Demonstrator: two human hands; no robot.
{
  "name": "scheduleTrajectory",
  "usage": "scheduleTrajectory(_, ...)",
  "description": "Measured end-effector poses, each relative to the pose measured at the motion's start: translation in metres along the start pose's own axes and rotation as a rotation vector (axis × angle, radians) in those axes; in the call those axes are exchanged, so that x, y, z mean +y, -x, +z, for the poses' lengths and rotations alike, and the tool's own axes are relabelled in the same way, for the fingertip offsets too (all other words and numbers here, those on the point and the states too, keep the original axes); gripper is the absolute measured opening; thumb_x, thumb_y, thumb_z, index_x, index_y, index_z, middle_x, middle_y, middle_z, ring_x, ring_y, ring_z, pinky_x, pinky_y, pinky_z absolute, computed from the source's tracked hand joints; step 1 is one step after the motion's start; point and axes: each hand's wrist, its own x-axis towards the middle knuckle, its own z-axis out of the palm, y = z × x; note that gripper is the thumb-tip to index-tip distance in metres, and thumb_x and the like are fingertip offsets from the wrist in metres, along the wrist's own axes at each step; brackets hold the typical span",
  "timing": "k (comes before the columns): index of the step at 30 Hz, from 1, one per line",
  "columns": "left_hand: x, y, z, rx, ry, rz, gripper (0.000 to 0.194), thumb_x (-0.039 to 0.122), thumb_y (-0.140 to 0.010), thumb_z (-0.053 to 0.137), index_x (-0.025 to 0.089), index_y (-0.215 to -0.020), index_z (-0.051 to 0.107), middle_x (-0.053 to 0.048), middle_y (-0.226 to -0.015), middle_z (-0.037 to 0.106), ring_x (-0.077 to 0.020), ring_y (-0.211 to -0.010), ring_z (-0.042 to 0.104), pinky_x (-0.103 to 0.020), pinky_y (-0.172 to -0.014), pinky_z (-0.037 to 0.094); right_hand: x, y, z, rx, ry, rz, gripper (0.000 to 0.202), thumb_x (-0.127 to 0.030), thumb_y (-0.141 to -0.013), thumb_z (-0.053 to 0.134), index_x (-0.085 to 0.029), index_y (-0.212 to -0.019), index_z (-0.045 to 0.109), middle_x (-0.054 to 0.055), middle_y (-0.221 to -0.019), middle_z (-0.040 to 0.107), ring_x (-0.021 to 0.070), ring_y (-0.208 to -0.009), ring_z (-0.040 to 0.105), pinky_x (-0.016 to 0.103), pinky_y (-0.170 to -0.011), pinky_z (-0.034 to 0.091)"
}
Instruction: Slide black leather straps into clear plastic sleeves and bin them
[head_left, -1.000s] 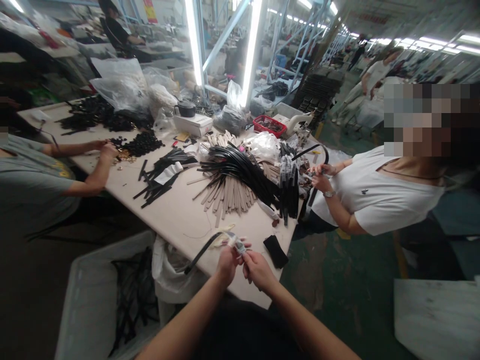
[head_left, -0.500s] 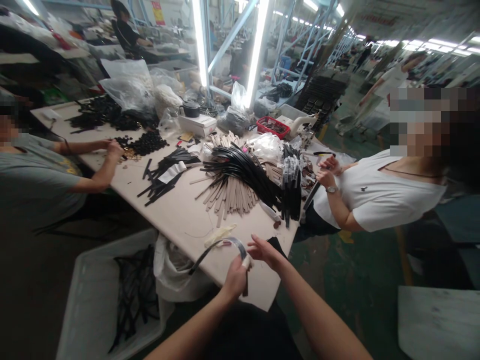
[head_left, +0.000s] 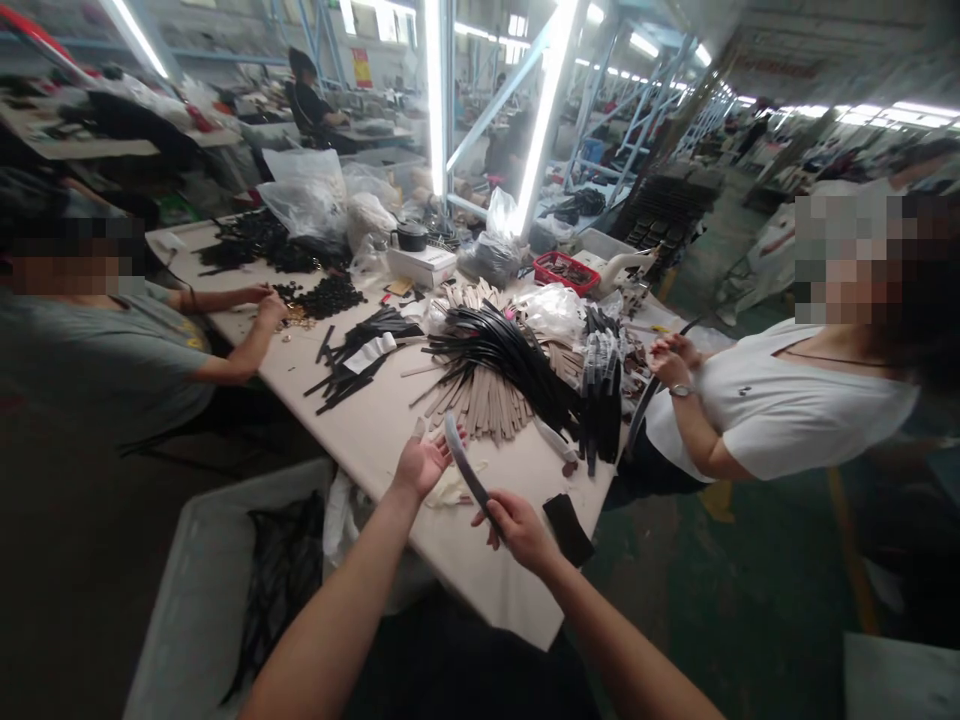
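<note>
My right hand (head_left: 514, 525) is closed on a dark, curved strap (head_left: 469, 472), which rises up and to the left from its fingers. Palm up and fingers apart, my left hand (head_left: 426, 462) is beside the strap's upper end and grips nothing. Under both hands lies the pale table (head_left: 517, 595). A crumpled yellowish glove-like piece (head_left: 450, 487) rests between the forearms, and a black piece (head_left: 568, 528) lies just right of my right hand. Beyond the hands, black straps (head_left: 517, 350) are heaped over beige strips (head_left: 487, 405).
A co-worker's hands (head_left: 274, 305) are at small black parts on the left. At the right, another person's hands (head_left: 671, 360) hold a dark strap. A grey bin (head_left: 202, 560) with black straps stands below the table's left edge. A red basket (head_left: 566, 272) sits farther back.
The strap has passed from my left hand to my right hand. My left hand has opened and moved left and up. The view has shifted, so the table appears farther right.
</note>
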Motion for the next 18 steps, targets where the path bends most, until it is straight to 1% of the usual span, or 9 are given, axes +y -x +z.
scheduleTrajectory(3, 0.014, -0.027, 0.021, 0.149, -0.033, 0.174, 0.03, 0.026, -0.099, 0.04, 0.01, -0.118, 0.058, -0.01, -0.088, 0.066, -0.0142, -0.064, 0.063, -0.028, -0.06, 0.054, 0.027, 0.008, 0.009, 0.049, 0.023, 0.032, 0.046, -0.059, -0.094, 0.05, -0.017, -0.108, 0.062, 0.006, -0.087, 0.072, 0.0092, -0.045, 0.055, 0.022, -0.045, 0.042)
scheduleTrajectory(5, 0.014, -0.03, 0.031, 0.103, -0.103, 0.276, 0.021, 0.025, -0.097, 0.047, 0.014, -0.11, 0.06, -0.002, -0.075, 0.059, -0.0085, -0.048, 0.052, -0.022, -0.047, 0.045, 0.036, 0.008, 0.008, 0.032, 0.023, 0.092, 0.047, -0.06, -0.093, 0.05, -0.016, -0.107, 0.061, 0.005, -0.084, 0.071, 0.0107, -0.046, 0.057, 0.023, -0.046, 0.043)
scheduleTrajectory(7, 0.009, -0.022, 0.039, -0.021, -0.182, 0.334, 0.017, 0.031, -0.094, 0.055, 0.016, -0.1, 0.06, 0.003, -0.066, 0.052, -0.006, -0.041, 0.042, -0.019, -0.04, 0.035, 0.027, -0.001, 0.001, -0.015, 0.031, 0.126, 0.044, -0.058, -0.089, 0.057, -0.016, -0.104, 0.063, 0.006, -0.087, 0.072, 0.0145, -0.057, 0.064, 0.026, -0.054, 0.049)
scheduleTrajectory(9, 0.0, -0.01, 0.045, -0.115, -0.262, 0.321, 0.022, 0.039, -0.092, 0.059, 0.017, -0.09, 0.058, 0.005, -0.061, 0.047, -0.0047, -0.038, 0.036, -0.018, -0.037, 0.028, 0.0, -0.022, -0.008, -0.002, 0.017, 0.079, 0.042, -0.054, -0.086, 0.063, -0.017, -0.107, 0.066, 0.01, -0.102, 0.072, 0.0194, -0.081, 0.069, 0.029, -0.069, 0.053)
scheduleTrajectory(11, -0.012, 0.002, 0.051, -0.143, -0.358, 0.254, 0.027, 0.042, -0.09, 0.062, 0.017, -0.084, 0.055, 0.006, -0.058, 0.046, -0.0041, -0.037, 0.034, -0.017, -0.036, 0.025, -0.04, -0.057, -0.014, 0.09, -0.036, -0.036, 0.046, -0.053, -0.09, 0.059, -0.019, -0.122, 0.064, 0.011, -0.118, 0.068, 0.0212, -0.101, 0.066, 0.031, -0.083, 0.052)
scheduleTrajectory(13, -0.023, 0.008, 0.055, -0.12, -0.445, 0.197, 0.031, 0.047, -0.088, 0.063, 0.018, -0.083, 0.054, 0.005, -0.057, 0.048, -0.0046, -0.038, 0.036, -0.016, -0.036, 0.024, -0.08, -0.097, -0.014, 0.113, 0.009, -0.146, 0.049, -0.052, -0.092, 0.057, -0.018, -0.126, 0.063, 0.01, -0.113, 0.069, 0.0192, -0.096, 0.066, 0.029, -0.081, 0.051)
scheduleTrajectory(14, -0.027, 0.009, 0.057, -0.098, -0.472, 0.192, 0.033, 0.05, -0.088, 0.062, 0.018, -0.084, 0.053, 0.005, -0.057, 0.049, -0.0052, -0.038, 0.037, -0.017, -0.036, 0.024, -0.097, -0.115, -0.011, 0.057, 0.097, -0.147, 0.048, -0.051, -0.089, 0.062, -0.017, -0.122, 0.067, 0.007, -0.1, 0.071, 0.0175, -0.085, 0.065, 0.027, -0.075, 0.05)
scheduleTrajectory(16, -0.034, 0.01, 0.057, -0.05, -0.498, 0.243, 0.036, 0.056, -0.089, 0.058, 0.02, -0.088, 0.052, 0.005, -0.058, 0.052, -0.0063, -0.036, 0.038, -0.018, -0.035, 0.023, -0.122, -0.142, -0.004, -0.045, 0.233, -0.108, 0.043, -0.05, -0.087, 0.065, -0.013, -0.107, 0.073, 0.002, -0.075, 0.067, 0.0134, -0.064, 0.058, 0.023, -0.062, 0.046)
scheduleTrajectory(18, -0.038, 0.011, 0.053, -0.041, -0.528, 0.329, 0.037, 0.057, -0.091, 0.054, 0.021, -0.093, 0.052, 0.005, -0.062, 0.055, -0.0073, -0.036, 0.041, -0.019, -0.035, 0.026, -0.136, -0.153, 0.0, -0.131, 0.307, -0.109, 0.038, -0.047, -0.086, 0.065, -0.011, -0.096, 0.075, 0.0, -0.067, 0.064, 0.0114, -0.058, 0.054, 0.022, -0.058, 0.042)
